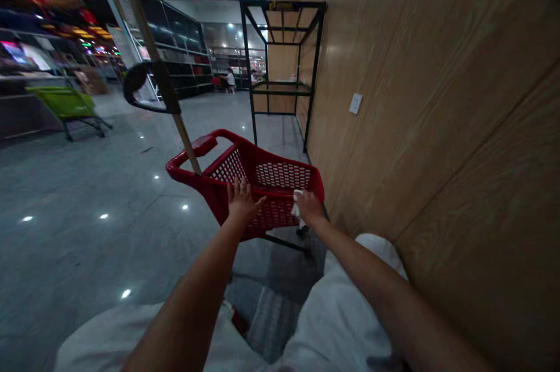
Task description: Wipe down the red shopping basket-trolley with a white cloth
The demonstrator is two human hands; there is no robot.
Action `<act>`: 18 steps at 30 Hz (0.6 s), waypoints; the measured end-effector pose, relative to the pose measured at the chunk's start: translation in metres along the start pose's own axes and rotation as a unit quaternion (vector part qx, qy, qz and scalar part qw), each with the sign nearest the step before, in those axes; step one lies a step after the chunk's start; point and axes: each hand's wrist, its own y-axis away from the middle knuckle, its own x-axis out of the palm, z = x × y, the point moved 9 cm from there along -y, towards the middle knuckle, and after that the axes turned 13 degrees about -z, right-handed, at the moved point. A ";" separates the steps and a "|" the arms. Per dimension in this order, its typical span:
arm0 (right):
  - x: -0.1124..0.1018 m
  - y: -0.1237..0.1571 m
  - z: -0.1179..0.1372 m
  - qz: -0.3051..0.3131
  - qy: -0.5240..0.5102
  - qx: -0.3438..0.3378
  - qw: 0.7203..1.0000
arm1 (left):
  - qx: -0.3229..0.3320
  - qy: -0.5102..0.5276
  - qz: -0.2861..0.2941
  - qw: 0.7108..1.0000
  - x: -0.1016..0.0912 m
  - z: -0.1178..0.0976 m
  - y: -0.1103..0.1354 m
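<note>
In front of my knees stands a red plastic shopping cart (214, 190) with perforated sides. My left hand (242, 202) lies on the near side of its rim, the fingers spread and nothing in them. A crumpled white cloth (298, 207) is gripped in my right hand (310, 207), which presses it against the rim closer to the cart's right end. Part of the cloth hangs down over the outer side. The fingertips of my right hand are partly hidden by the hand itself.
A wooden pole (142, 19) with a black loop bracket (146, 89) rises by the cart handle. The wood-panelled wall (415, 69) runs close on my right. Farther off are a black metal rack (282, 92), a green cart (65, 102) and a seated person (230, 79).
</note>
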 end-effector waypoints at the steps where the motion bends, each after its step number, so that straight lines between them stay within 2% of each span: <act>1: 0.004 -0.004 0.014 0.001 -0.005 -0.005 1.000 | 0.033 0.021 0.002 0.999 0.001 -0.018 0.000; 4: 0.015 -0.010 0.049 0.003 -0.023 -0.023 0.999 | 0.098 0.076 0.020 0.992 0.009 -0.060 0.003; 6: 0.019 -0.008 0.062 0.005 -0.037 -0.037 0.999 | 0.109 0.108 0.042 0.987 0.017 -0.071 0.007; 10: 0.023 0.010 0.054 0.002 -0.054 -0.078 0.996 | 0.107 0.136 0.078 0.982 0.033 -0.053 0.014; 13: 0.018 0.027 0.040 -0.045 -0.071 -0.147 0.986 | 0.121 0.134 0.053 0.982 0.034 -0.033 0.016; 15: 0.015 0.034 0.035 -0.079 -0.082 -0.186 0.976 | 0.101 0.119 0.031 0.987 0.034 -0.024 0.015; 18: 0.017 0.035 0.037 -0.097 -0.091 -0.198 0.971 | 0.089 0.115 0.014 0.989 0.034 -0.035 0.018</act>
